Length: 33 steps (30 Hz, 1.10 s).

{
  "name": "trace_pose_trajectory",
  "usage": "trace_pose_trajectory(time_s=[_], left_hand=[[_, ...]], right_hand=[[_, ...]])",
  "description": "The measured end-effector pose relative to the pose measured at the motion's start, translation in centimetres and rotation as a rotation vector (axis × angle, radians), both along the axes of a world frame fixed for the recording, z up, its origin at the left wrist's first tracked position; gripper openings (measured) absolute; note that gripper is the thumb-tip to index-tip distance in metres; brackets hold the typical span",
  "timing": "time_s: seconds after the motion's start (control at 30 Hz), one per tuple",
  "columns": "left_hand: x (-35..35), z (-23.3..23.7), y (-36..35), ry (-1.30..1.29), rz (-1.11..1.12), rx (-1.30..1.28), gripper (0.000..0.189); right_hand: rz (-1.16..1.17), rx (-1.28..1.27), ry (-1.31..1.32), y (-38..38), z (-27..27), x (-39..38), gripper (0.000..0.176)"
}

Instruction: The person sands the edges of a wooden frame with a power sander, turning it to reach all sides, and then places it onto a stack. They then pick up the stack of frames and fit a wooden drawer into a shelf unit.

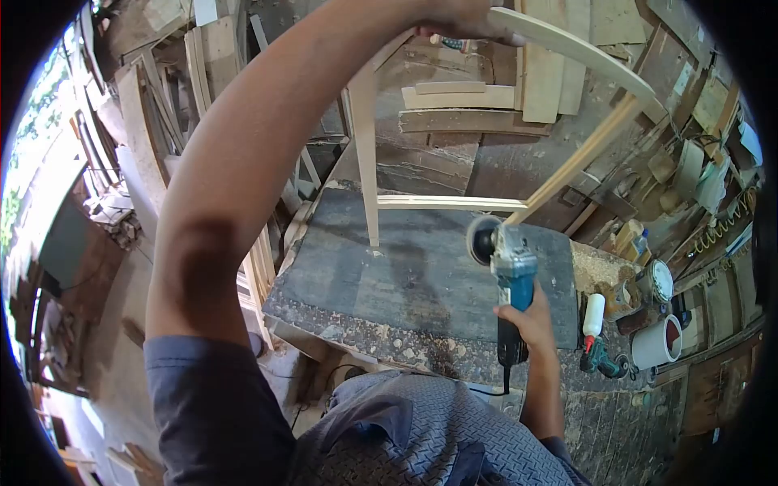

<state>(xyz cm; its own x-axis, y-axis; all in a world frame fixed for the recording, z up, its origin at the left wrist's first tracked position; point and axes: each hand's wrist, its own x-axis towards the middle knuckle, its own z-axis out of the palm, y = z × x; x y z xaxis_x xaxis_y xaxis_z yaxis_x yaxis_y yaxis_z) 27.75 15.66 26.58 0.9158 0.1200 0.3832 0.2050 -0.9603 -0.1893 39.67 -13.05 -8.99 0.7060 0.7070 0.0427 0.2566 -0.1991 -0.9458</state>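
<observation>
My right hand (532,321) is wrapped round the body of a teal angle grinder (519,279), which is held upright with its cord hanging down. The grinder's round sanding disc (484,240) faces left, close to the lower joint of a pale wooden frame (447,203). That frame stands on the dark bench top (389,279), with a straight leg at left, a slanted leg at right and a crossbar between them. Raised high across the view, my left arm ends in my left hand (463,18), closed on the frame near the end of its curved top piece (579,49).
A white glue bottle with a red tip (594,316) stands at the bench's right, by a second teal power tool (601,361). Beyond are a white bucket (656,343) and an open tin (660,282). Boards (545,81) lean at the back; timber stands at left.
</observation>
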Motion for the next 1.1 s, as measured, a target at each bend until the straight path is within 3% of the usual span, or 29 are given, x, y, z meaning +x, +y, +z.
trace_pose_trajectory(time_s=[0.17,0.23,0.43,0.5,0.67,0.87,0.93,1.1], left_hand=[[-2.1,-1.8,1.6,-0.015,-0.080,-0.082,0.067],[-3.7,-2.2,0.5,-0.048,0.049,-0.187,0.072],[-5.5,-2.5,-2.3,-0.103,0.075,-0.049,0.068],[-5.6,-2.9,-2.0,-0.119,0.045,-0.044,0.066],[-6.4,-3.2,-3.1,-0.141,-0.019,-0.082,0.064],[-5.2,-3.8,-2.8,-0.084,0.130,-0.055,0.061],[-4.7,-5.3,-1.9,-0.304,-0.049,0.008,0.059],[-4.9,-5.1,-2.8,-0.217,0.085,-0.018,0.063]], right_hand=[[0.082,0.026,-0.098,5.9,1.9,-0.5,0.086],[0.144,0.000,-0.078,8.2,2.1,-0.9,0.096],[0.233,-0.104,-0.300,13.6,1.1,-3.1,0.103],[0.273,-0.260,-0.311,14.6,1.1,-3.8,0.104],[0.171,-0.383,-0.332,12.9,1.8,-2.7,0.103],[-0.102,-0.136,-0.206,6.8,0.4,3.9,0.098],[-0.217,-0.139,-0.100,5.7,1.3,4.8,0.088],[-0.212,-0.148,-0.175,5.7,1.0,4.9,0.085]])
